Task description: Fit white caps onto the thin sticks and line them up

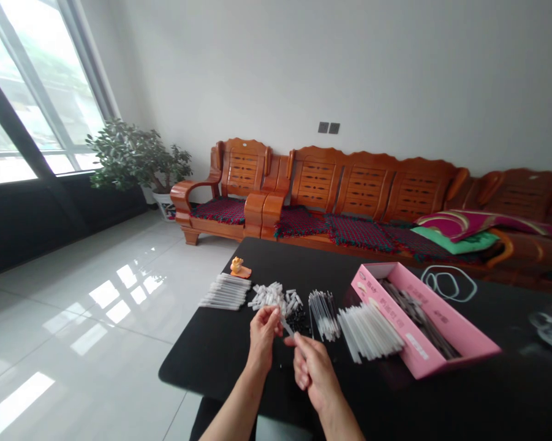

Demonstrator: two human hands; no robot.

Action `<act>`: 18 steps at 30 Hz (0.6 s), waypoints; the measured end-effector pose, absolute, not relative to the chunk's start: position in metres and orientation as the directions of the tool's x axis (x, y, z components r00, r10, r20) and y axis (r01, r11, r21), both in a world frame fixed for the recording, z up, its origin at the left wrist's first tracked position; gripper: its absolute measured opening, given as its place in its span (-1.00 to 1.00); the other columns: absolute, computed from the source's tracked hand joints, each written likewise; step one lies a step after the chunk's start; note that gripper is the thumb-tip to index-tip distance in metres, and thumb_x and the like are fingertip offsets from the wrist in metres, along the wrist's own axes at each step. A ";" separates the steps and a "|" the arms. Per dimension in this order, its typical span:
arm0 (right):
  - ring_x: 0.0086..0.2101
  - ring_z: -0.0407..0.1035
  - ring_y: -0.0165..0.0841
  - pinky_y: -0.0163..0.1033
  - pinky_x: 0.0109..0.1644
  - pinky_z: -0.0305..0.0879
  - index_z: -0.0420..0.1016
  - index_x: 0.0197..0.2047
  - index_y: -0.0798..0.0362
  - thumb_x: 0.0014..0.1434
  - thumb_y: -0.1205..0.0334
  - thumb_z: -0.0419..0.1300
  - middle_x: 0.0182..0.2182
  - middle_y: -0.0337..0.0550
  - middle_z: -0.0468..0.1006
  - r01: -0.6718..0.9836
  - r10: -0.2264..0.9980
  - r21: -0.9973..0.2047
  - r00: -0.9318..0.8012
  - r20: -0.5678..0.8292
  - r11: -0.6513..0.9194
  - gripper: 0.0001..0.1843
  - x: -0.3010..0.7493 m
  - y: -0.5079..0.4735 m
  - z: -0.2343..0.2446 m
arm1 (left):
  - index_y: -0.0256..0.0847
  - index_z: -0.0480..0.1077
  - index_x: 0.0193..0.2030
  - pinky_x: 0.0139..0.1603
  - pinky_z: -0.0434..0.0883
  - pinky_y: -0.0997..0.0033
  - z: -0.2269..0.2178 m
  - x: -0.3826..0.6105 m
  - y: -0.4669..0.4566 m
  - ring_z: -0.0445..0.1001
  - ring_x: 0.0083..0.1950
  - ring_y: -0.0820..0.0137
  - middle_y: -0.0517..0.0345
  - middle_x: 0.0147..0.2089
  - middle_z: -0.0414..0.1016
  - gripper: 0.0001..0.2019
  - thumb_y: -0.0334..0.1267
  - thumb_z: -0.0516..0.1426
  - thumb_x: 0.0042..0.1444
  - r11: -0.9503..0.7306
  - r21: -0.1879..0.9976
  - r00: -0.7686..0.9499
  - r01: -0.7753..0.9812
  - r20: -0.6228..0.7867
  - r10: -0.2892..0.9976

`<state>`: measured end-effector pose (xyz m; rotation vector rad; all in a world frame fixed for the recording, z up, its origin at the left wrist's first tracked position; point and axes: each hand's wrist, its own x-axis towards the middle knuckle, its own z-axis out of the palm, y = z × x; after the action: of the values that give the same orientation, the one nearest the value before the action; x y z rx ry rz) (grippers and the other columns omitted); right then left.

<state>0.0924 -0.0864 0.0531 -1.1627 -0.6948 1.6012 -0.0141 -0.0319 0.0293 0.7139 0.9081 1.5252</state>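
Observation:
A whitish translucent pen barrel (287, 327) runs slantwise between my two hands above the black table. My right hand (313, 366) is closed on its lower end, thumb on top. With thumb and fingertips, my left hand (263, 334) pinches at the upper end; whether a small part is also in those fingers is hidden. Just beyond the hands lie a pile of short white caps (276, 297) and small black pieces (298, 321). Right of them are a bundle of pen refills (324, 313) and a stack of pale barrels (370, 331). At left lies a row of white pens (225, 291).
A pink box (423, 355) holding dark, thin strips stands on the black table (202, 361) at right. Near it are a pale looped cord (450, 284) and a clear dish (551, 329). A small orange figure (237, 264) sits at the far left. Behind is a wooden sofa (317, 184).

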 end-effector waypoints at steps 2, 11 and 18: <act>-0.82 0.00 -0.56 -0.43 -0.79 -0.10 0.47 -0.30 0.18 -0.03 -0.24 0.26 -0.81 -0.45 0.19 -0.357 0.937 -0.871 -0.031 -0.349 -0.337 -0.43 0.094 -0.086 0.051 | -0.33 0.44 -0.29 -0.58 0.23 0.61 0.029 -0.027 -0.027 0.27 -0.60 0.59 0.27 -0.58 0.36 -0.64 -0.07 0.33 -0.11 -0.028 0.859 -0.184 -0.511 -0.078 0.980; -0.77 0.15 -0.52 -0.43 -0.74 -0.01 0.47 -0.27 0.16 0.00 -0.22 0.25 -0.74 -0.36 0.33 -0.298 0.946 -0.912 0.076 -0.316 -0.281 -0.45 0.117 -0.094 0.033 | -0.32 0.40 -0.29 -0.50 0.45 0.46 0.020 -0.136 0.025 0.42 -0.56 0.48 0.25 -0.56 0.42 -0.60 -0.13 0.33 -0.26 -0.224 0.902 -0.673 -0.368 -0.093 0.734; -0.77 0.14 -0.52 -0.42 -0.74 -0.01 0.46 -0.29 0.15 -0.02 -0.17 0.27 -0.73 -0.37 0.32 -0.266 0.953 -0.927 0.077 -0.293 -0.264 -0.50 0.119 -0.096 0.028 | -0.29 0.39 -0.30 -0.40 0.55 0.26 0.006 -0.183 0.054 0.52 -0.53 0.32 0.25 -0.59 0.42 -0.66 -0.12 0.24 -0.20 -0.128 0.976 -0.775 -0.179 -0.059 0.629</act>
<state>0.1188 -0.0961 0.0279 -1.2666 -0.7853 1.4339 -0.1827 0.0539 0.0060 0.5042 1.6080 1.9523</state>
